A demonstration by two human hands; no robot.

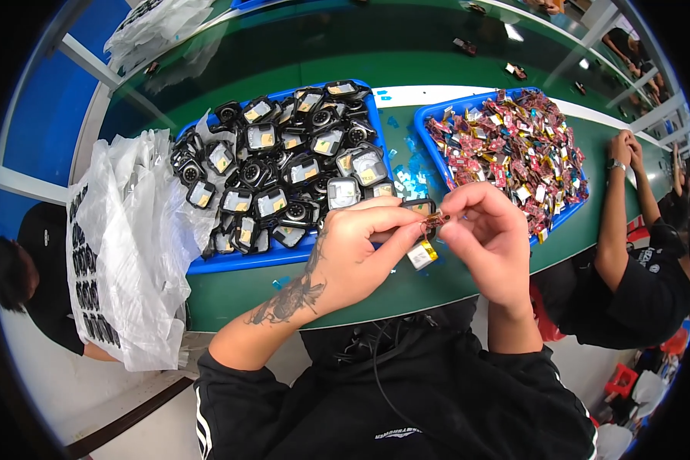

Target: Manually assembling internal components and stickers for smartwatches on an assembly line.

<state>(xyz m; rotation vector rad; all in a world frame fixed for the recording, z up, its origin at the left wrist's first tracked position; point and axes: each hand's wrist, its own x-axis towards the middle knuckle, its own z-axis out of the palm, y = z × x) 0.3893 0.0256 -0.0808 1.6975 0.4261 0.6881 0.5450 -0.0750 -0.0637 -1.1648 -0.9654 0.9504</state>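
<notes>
At your far left a heap of thin, crinkled clear plastic bags [126, 245] with black print hangs over the edge of the green table [406, 295]. Next to it sits a blue tray [238, 264] piled with square black housings [284, 172], glossy and hard, many showing pale faces or round fittings.

Your left hand [353, 249] comes up from the lower edge, forearm tattooed, wrist bent inward. Its fingers are curled nearly closed around one black housing [422, 206], thumb pressed along the front. Below the fingertips hangs a small silver pouch cell [422, 255] with a yellow edge.

Between both hands lies a tiny reddish-brown component [435, 220], held just above the table's front edge. Your right hand [487, 238] meets it from the other side, thumb and forefinger pinched shut on it, remaining fingers folded loosely.

Further right, a second blue tray [431, 134] holds a jumble of small red and silver parts [514, 149], shiny and foil-like. Past it, another person's forearm [613, 215] rests on the table.
</notes>
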